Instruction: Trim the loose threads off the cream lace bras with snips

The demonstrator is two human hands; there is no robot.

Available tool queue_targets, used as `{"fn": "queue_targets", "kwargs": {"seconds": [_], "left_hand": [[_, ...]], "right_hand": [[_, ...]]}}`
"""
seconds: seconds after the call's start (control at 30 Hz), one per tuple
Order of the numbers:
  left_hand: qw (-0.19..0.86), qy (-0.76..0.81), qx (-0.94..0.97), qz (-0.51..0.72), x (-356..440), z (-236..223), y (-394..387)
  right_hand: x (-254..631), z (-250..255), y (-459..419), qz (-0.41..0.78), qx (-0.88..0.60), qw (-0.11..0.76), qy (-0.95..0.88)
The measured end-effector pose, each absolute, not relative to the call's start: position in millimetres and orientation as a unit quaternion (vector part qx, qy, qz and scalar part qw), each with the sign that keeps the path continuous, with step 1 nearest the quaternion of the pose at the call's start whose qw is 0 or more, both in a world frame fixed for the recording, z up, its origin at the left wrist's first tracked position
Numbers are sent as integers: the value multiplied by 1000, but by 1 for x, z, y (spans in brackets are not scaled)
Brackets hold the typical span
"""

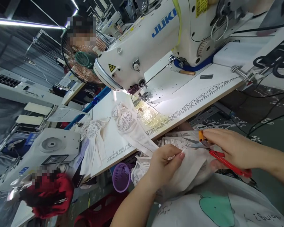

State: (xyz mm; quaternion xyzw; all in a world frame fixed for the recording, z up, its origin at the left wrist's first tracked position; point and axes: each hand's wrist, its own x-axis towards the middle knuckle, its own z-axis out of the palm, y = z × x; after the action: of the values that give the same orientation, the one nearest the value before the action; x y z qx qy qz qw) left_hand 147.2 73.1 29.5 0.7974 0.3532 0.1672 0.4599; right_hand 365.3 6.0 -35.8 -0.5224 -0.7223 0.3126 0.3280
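My left hand (pixel 167 165) pinches the edge of a white garment (pixel 188 170) over my lap, thumb against the fingers. My right hand (pixel 229 148) is closed around scissors with a red handle (pixel 229 162) and an orange part (pixel 200 135) near my fingertips. Their metal blades (pixel 194 143) point left over the cloth, close to my left hand; I cannot tell whether they touch it. From the table edge a white lace bra piece (pixel 126 121) trails a band down toward my left hand. More white lace (pixel 138 171) hangs beside my left wrist.
A white JUKI sewing machine (pixel 142 50) stands on the table with a ruler strip (pixel 189 107) along its edge. Another lace piece (pixel 94 132) lies left. A purple basket (pixel 121 178) is below. Black-handled scissors (pixel 274 64) hang right. A person in red (pixel 54 195) sits left; a fan (pixel 85 58) stands behind.
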Motion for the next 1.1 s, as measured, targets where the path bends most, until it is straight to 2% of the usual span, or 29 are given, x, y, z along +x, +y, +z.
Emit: {"fn": "queue_targets", "kwargs": {"seconds": [0.13,0.2,1.1], "left_hand": [[451,358,794,195,144,27,74],[450,353,794,206,142,27,74],[451,413,766,201,139,26,73]], "right_hand": [[371,-38,8,298,-541,236,-750],[369,-39,8,302,-544,225,-750],[358,-47,4,287,-563,266,-728]]}}
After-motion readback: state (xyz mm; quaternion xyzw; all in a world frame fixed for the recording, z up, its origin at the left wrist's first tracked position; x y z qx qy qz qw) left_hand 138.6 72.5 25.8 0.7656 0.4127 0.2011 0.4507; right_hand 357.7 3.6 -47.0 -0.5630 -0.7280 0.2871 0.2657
